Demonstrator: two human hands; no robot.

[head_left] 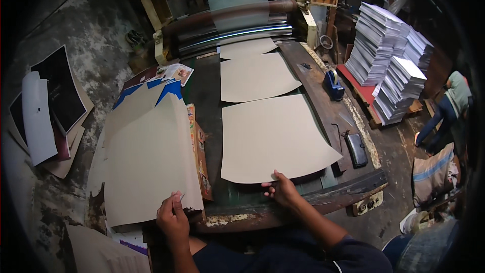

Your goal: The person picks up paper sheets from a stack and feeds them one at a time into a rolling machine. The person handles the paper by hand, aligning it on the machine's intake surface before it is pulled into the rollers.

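Right hand (284,190): thumb above, fingers curled below, pinching near edge of front beige sheet (275,139). Sheet lies on worktop (208,116), right of beige stack (144,167). Left hand (173,217): fingers bent almost together over stack's near edge; grip cannot be told.

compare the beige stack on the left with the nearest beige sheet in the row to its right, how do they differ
Thickness: the beige stack is many layers deep, while the nearest sheet looks like one thin layer.
Hands: the left hand is at the stack's near edge; the right hand has its thumb over the sheet's near edge.
Shared: both show a plain beige upper face.
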